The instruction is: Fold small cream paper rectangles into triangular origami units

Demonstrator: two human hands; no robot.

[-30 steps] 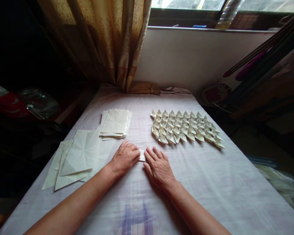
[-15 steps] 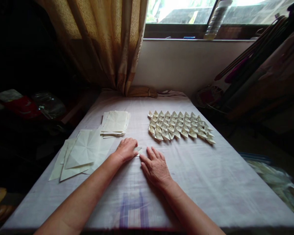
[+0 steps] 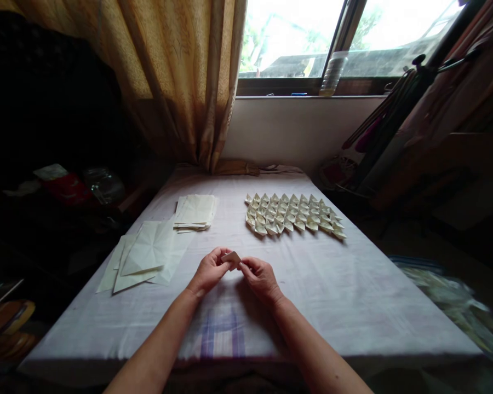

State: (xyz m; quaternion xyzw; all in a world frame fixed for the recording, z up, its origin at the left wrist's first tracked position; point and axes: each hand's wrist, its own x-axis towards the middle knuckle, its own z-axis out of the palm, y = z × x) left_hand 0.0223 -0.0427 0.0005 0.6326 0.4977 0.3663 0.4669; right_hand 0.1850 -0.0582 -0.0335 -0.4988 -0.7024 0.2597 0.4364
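Observation:
A small folded piece of paper [image 3: 231, 256] is pinched between my two hands near the middle of the table. My left hand [image 3: 212, 269] grips its left side, fingers closed around it. My right hand [image 3: 259, 277] pinches the right corner with thumb and forefinger. Beyond my right hand, rows of folded paper boats [image 3: 293, 213] stand close together. To the left lie creased paper sheets [image 3: 143, 251], loosely overlapping, and behind them a neater stack of square papers [image 3: 195, 211].
A pale cloth covers the table [image 3: 332, 295]. At the back hangs a gold curtain [image 3: 176, 71] beside a window [image 3: 287, 49], with a clear plastic bottle [image 3: 333, 74] on the sill. Plastic bags [image 3: 447, 295] lie beyond the right edge.
The right hand has gone from lying spread on the table to pinching the folded paper. Both hands now hold the paper, which shows more clearly. The camera view has tilted up slightly.

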